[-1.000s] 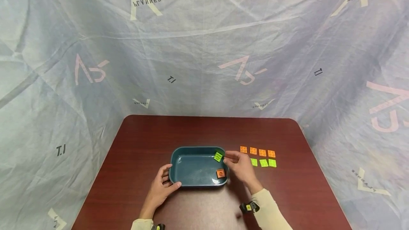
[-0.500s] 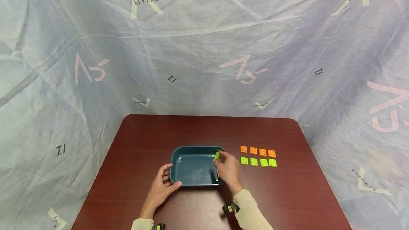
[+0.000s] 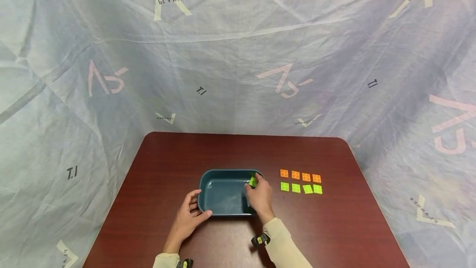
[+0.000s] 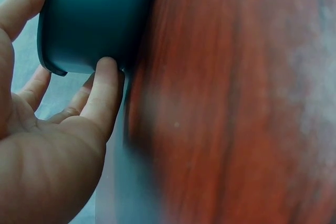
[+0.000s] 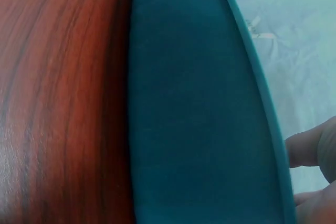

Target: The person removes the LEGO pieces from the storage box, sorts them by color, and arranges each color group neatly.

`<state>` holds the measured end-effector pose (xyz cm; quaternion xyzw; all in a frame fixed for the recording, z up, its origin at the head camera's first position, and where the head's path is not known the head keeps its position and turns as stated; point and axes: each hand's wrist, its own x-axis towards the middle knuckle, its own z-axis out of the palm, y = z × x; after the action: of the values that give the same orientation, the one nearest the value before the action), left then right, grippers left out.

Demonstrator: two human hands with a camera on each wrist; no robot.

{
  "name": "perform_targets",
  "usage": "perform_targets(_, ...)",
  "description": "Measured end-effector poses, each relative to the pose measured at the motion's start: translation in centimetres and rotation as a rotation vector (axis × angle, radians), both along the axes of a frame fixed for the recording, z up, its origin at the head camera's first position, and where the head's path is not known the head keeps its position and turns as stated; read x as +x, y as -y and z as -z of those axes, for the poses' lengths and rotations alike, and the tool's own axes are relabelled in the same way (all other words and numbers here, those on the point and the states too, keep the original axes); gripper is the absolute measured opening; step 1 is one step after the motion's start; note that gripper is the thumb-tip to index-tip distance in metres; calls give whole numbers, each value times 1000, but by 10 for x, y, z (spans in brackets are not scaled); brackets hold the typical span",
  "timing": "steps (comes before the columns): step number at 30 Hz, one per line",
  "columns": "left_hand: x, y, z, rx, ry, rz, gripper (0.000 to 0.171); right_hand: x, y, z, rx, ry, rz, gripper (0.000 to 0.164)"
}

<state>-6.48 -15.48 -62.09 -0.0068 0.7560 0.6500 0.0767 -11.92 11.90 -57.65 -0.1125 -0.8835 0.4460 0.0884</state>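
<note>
A dark teal rectangular dish [image 3: 224,199] sits on the table in the head view. My left hand [image 3: 187,216] grips its left end, thumb on the near rim and fingers along the outer wall. In the left wrist view, fingertips [image 4: 106,66] press against that wall. Reaching over the right end, my right hand [image 3: 260,197] has thumb and forefinger around a lime green toy brick [image 3: 252,182] inside the dish. The right wrist view shows the dish's outer wall [image 5: 194,98], with fingers [image 5: 303,148] beyond the rim. An orange brick in the dish is hidden behind my right hand.
Right of the dish, several orange bricks [image 3: 295,175] lie in a row, with a row of several green bricks [image 3: 296,188] nearer me. The reddish-brown table [image 3: 178,152] has grey printed fabric [image 3: 238,73] hanging behind and at both sides.
My right hand has moved left from beside the dish to over its right end and taken the green brick between its fingers, covering the orange one. The left hand has stayed in place.
</note>
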Motion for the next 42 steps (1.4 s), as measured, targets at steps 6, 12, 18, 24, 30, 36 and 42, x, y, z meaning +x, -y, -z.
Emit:
perform_targets(6,0,-1,0,3,-4,-4,84,-3,5,3,-37,31,-9,59)
perform_targets(12,0,-1,0,1,-10,-7,83,-7,8,7,-19,37,-38,56)
perform_targets(18,0,-1,0,7,-7,-7,83,-10,9,11,10,45,-52,49)
perform_targets(24,0,-2,0,15,-15,1,86,-10,9,13,-29,43,-77,43)
perform_targets(30,0,-2,-2,15,-13,-7,84,-11,10,14,-12,40,-98,42)
perform_targets(36,1,-1,-1,11,-15,-3,84,-15,10,17,55,8,-154,38)
perform_targets(42,1,-1,-1,12,-23,1,85,-17,10,18,105,-9,-148,37)
